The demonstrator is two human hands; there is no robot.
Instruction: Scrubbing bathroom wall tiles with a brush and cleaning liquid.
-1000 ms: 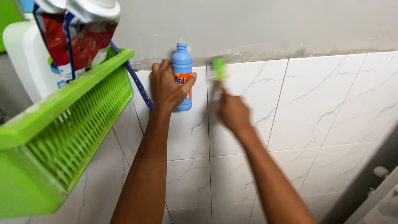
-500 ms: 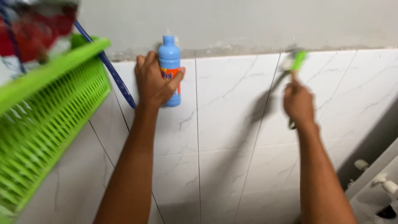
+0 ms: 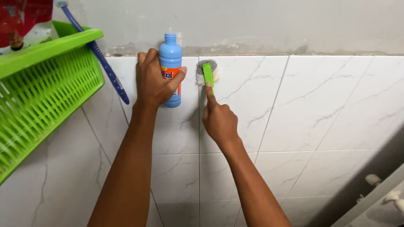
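Note:
My left hand [image 3: 154,82] grips a light blue plastic bottle [image 3: 171,56] with an orange label and presses it against the white marble-look wall tiles [image 3: 328,109] near their top edge. Just to its right, my right hand [image 3: 219,120] holds a green-handled scrub brush [image 3: 207,73]. The forefinger lies along the handle, and the whitish bristle head rests on the tile close to the bottle and the vertical grout line.
A green slotted plastic basket [image 3: 46,88] hangs on the wall at upper left, holding a red and white pouch [image 3: 21,21] and a blue-handled tool [image 3: 101,56] that sticks out. Bare grey plaster [image 3: 269,25] runs above the tiles. White fittings [image 3: 385,189] show at lower right.
My right hand swept the brush right along the top of the tiles, then back left beside the bottle. The left hand stayed on the bottle while the view shifted.

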